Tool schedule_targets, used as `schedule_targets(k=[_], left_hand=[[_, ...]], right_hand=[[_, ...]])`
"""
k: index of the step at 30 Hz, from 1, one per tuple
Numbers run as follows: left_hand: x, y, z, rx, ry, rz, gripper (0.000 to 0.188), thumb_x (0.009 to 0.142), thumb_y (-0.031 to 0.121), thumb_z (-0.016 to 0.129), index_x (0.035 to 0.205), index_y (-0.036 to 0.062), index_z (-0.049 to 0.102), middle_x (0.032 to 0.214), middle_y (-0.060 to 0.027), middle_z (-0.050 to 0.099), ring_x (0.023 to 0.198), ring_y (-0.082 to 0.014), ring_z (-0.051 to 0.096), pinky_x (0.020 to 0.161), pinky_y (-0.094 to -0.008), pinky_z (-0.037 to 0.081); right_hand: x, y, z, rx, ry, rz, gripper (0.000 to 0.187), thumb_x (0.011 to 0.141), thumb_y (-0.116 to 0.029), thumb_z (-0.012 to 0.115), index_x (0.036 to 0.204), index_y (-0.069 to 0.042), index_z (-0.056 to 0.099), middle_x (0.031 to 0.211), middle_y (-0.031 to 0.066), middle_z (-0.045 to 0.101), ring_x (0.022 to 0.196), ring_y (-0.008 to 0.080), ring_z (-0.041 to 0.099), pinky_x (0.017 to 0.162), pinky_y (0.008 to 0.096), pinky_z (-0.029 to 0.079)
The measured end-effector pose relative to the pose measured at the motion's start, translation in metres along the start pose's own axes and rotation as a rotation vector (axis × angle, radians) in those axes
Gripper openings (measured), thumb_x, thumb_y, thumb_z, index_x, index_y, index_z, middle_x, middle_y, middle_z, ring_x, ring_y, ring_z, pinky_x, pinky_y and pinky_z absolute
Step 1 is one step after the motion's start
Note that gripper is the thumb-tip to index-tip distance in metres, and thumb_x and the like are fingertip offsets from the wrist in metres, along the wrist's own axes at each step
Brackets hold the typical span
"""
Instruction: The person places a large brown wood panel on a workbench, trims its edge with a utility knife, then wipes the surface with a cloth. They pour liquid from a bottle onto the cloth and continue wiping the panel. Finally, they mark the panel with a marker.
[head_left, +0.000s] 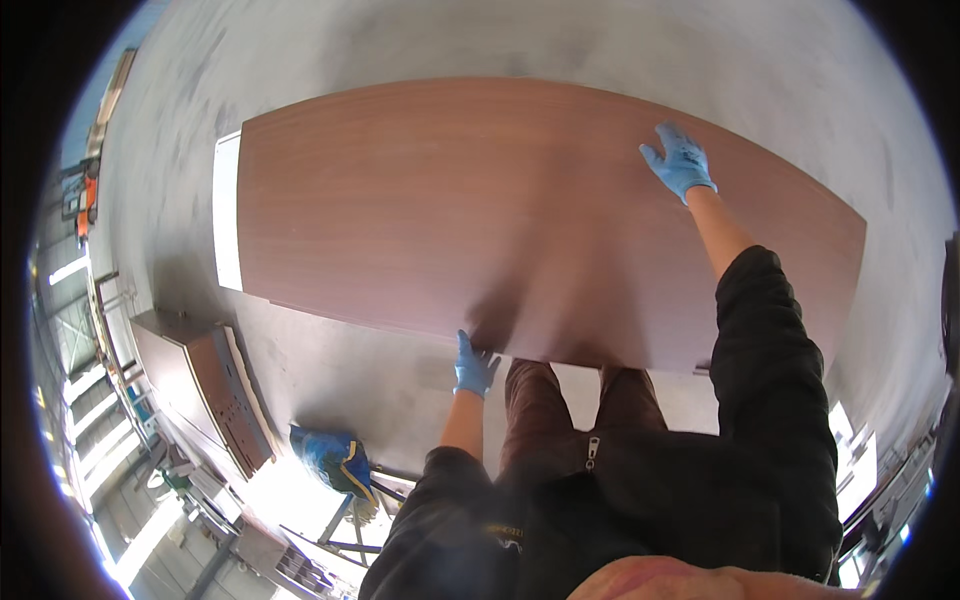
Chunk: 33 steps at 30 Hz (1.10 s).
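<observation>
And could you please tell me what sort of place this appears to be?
Most likely a workshop or factory hall: there is a large brown panel, a wide grey floor and, at the far left, what looks like an orange forklift.

Reddish-brown panel (430, 210), light-blue gloves (684, 165)

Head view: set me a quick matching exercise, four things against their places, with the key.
1. long, flat brown panel
2. blue-gloved left hand
3. blue-gloved right hand
4. blue bundle with yellow edging

A. over the panel's right half, towards its far edge
B. lower left of the picture
C. across the picture's upper middle
D. at the panel's near edge

Pairs: 1-C, 2-D, 3-A, 4-B
</observation>
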<state>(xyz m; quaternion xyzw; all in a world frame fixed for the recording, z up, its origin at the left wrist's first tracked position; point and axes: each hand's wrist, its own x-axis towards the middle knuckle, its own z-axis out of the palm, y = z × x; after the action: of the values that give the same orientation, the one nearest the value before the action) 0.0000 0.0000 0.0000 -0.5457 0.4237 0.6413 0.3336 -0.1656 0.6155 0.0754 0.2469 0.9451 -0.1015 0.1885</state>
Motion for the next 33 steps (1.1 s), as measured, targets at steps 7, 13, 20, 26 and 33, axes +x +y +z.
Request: schedule_targets(k=[7, 13, 20, 26, 33], left_hand=[[-0.027, 0.012, 0.013, -0.085, 0.037, -0.05, 0.09, 0.099, 0.072, 0.071, 0.17, 0.0259, 0.042, 0.174, -0.0096, 0.041, 0.159, -0.0344, 0.039, 0.128, -0.0577, 0.039], [-0.03, 0.018, 0.018, -0.22, 0.082, -0.093, 0.089, 0.098, 0.066, 0.076, 0.168, 0.0191, 0.045, 0.166, -0.0111, 0.05, 0.153, -0.0323, 0.047, 0.125, -0.0569, 0.044], [-0.065, 0.026, 0.051, 0.634, 0.123, 0.386, 0.109, 0.092, 0.083, 0.07, 0.169, 0.0125, 0.042, 0.163, -0.0156, 0.052, 0.147, -0.0359, 0.05, 0.118, -0.0574, 0.05], [-0.009, 0.015, 0.013, 0.176, -0.003, 0.235, 0.119, 0.087, 0.09, 0.068, 0.169, 0.0076, 0.042, 0.157, -0.0174, 0.056, 0.14, -0.0334, 0.056, 0.115, -0.0524, 0.052], [0.038, -0.025, -0.026, -0.299, 0.144, -0.011, 0.119, 0.087, 0.089, 0.07, 0.162, 0.0003, 0.048, 0.148, -0.0202, 0.064, 0.128, -0.032, 0.064, 0.11, -0.0468, 0.055]], right_hand=[[0.109, -0.047, 0.013, -0.082, 0.215, -0.161, 0.077, 0.104, -0.073, 0.054, 0.144, -0.008, 0.063, 0.156, 0.0186, 0.059, 0.147, 0.0338, 0.054, 0.119, 0.0502, 0.045], [0.149, -0.047, 0.006, 0.351, -0.086, -0.081, 0.073, 0.093, -0.075, 0.074, 0.085, -0.003, 0.068, 0.076, 0.0133, 0.063, 0.074, 0.0297, 0.059, 0.076, 0.0447, 0.052], [0.171, -0.034, 0.017, 0.269, -0.05, -0.14, 0.077, 0.095, -0.077, 0.072, 0.081, -0.002, 0.062, 0.076, 0.0138, 0.06, 0.072, 0.0285, 0.052, 0.076, 0.0472, 0.051], [0.144, -0.034, 0.015, 0.238, -0.138, -0.105, 0.078, 0.098, -0.076, 0.069, 0.084, 0.0, 0.062, 0.079, 0.0189, 0.063, 0.075, 0.0337, 0.056, 0.079, 0.0496, 0.052], [0.089, -0.035, -0.03, 0.378, -0.13, -0.087, 0.074, 0.098, -0.068, 0.074, 0.089, 0.003, 0.06, 0.08, 0.0185, 0.06, 0.075, 0.0338, 0.05, 0.076, 0.0485, 0.05]])
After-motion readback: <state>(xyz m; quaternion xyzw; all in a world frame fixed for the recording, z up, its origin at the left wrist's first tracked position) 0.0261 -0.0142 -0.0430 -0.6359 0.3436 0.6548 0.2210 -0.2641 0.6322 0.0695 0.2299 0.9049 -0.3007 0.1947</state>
